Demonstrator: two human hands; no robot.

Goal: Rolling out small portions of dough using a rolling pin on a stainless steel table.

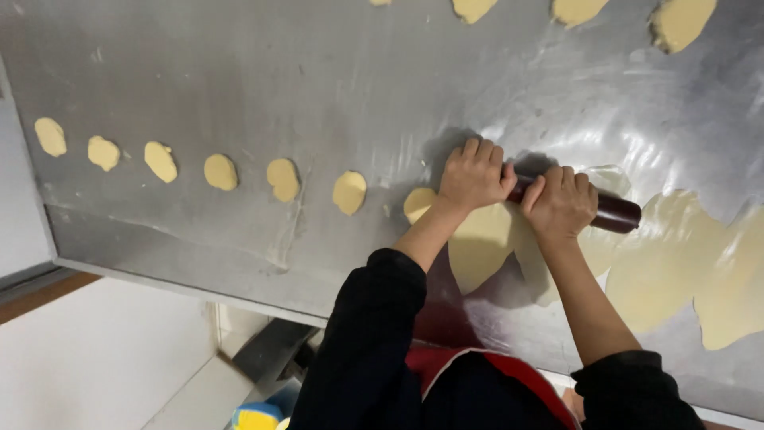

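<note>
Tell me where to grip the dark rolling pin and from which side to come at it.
Grip the rolling pin from above, near its two ends, palms down. It lies flat across the dough sheet on the steel table, so only its top and ends are free. The left hand and right hand sit close together, leaving the right end bare.

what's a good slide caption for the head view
Both hands, left hand and right hand, press a dark rolling pin over yellow dough on a steel table.
</note>
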